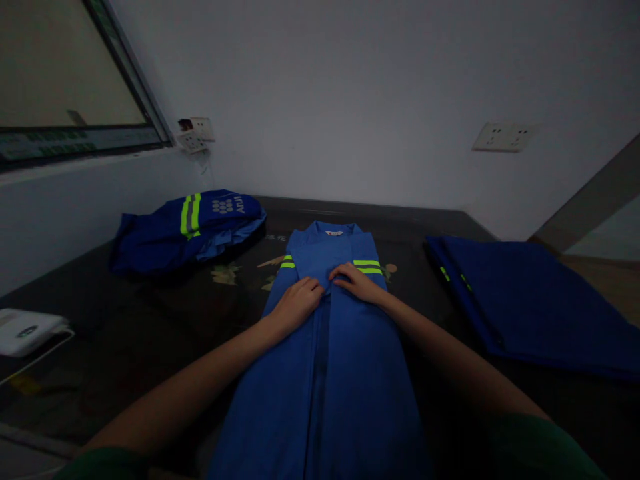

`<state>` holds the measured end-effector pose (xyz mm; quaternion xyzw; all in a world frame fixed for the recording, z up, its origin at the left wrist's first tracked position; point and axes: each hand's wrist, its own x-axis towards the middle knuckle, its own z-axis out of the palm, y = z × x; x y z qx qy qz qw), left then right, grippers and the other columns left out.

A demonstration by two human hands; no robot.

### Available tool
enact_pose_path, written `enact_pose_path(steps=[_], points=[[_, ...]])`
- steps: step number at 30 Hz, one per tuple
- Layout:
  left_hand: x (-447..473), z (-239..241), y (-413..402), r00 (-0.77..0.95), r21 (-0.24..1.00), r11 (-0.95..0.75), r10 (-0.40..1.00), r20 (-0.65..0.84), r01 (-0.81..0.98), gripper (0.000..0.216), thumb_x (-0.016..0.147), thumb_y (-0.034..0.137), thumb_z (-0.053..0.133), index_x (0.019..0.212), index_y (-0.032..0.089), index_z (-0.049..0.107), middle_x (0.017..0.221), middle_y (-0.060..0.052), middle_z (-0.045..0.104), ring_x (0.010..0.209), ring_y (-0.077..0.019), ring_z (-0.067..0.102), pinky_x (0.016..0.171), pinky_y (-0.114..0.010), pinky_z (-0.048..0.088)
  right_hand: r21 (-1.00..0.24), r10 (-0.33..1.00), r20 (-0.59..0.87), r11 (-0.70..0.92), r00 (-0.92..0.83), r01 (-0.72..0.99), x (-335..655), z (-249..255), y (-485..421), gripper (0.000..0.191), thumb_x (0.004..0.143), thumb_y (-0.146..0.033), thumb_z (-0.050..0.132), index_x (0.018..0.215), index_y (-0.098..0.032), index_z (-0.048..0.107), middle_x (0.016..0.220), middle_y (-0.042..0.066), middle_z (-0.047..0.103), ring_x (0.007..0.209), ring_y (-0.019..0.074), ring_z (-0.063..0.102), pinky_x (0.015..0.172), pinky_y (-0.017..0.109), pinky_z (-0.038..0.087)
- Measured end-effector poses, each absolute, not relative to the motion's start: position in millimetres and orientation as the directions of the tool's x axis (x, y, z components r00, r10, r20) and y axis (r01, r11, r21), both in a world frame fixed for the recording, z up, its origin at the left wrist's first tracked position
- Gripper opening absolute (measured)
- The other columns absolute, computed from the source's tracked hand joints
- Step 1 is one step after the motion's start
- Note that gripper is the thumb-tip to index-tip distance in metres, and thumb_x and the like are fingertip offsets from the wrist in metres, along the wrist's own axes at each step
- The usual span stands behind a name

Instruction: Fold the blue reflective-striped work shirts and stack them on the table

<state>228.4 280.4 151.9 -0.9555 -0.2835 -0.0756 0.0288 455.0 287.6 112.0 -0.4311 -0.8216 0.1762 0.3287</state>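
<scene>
A blue work jacket (370, 373) with yellow-green reflective stripes lies lengthwise on the dark table, its collar at the far end and a white label inside the neck. Along its middle runs a dark front strip. My left hand (299, 303) rests on the left front panel, fingers curled and pinching the cloth near the centre. Opposite it, my right hand (357, 283) grips the fabric at the front edge with bent fingers. The fingertips of both hands are close together, slightly apart, below the collar.
A crumpled blue garment (165, 233) with a reflective band lies at the back left. Folded blue garments (540, 293) are stacked on the right. A white device (30, 331) with a cable sits at the left edge of the table (125, 333). Sockets (503, 137) are on the wall.
</scene>
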Motion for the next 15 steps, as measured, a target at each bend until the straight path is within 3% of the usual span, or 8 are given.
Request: enact_pose_path(steps=[3,9,15], points=[[226.4,150.5,277.1,0.865,-0.058,-0.873,0.469,0.178,0.485,0.019,0.093,0.011,0.046,0.099,0.014,0.064,0.1,-0.009,0.062,0.096,-0.023,0.055,0.084,-0.035,0.048,-0.585,0.827,0.391,0.562,-0.404,0.584,454.5,113.7,287.0,0.01,0.091,-0.019,0.054,0.098,-0.02,0.061,0.101,0.005,0.065,0.098,0.0186,0.056,0.092,0.036,0.041],[220.0,143.8,277.4,0.771,0.167,-0.817,0.576,0.271,0.552,0.022,0.092,0.014,0.05,0.113,0.015,0.058,0.11,-0.009,0.06,0.102,-0.0214,0.055,0.089,-0.035,0.048,-0.603,0.838,0.358,0.544,-0.411,0.584,453.1,121.5,285.9,0.013,0.09,-0.016,0.054,0.099,-0.021,0.062,0.102,0.005,0.065,0.1,0.0184,0.056,0.093,0.037,0.042],[224.4,143.4,281.9,0.8,0.072,-0.828,0.557,0.223,0.556,0.023,0.095,0.013,0.041,0.098,0.013,0.064,0.095,-0.009,0.062,0.094,-0.0229,0.056,0.084,-0.037,0.048,-0.638,0.853,0.361,0.521,-0.378,0.567,453.4,125.0,285.7,0.013,0.09,-0.015,0.054,0.097,-0.02,0.062,0.102,0.005,0.065,0.099,0.0178,0.058,0.093,0.036,0.043]])
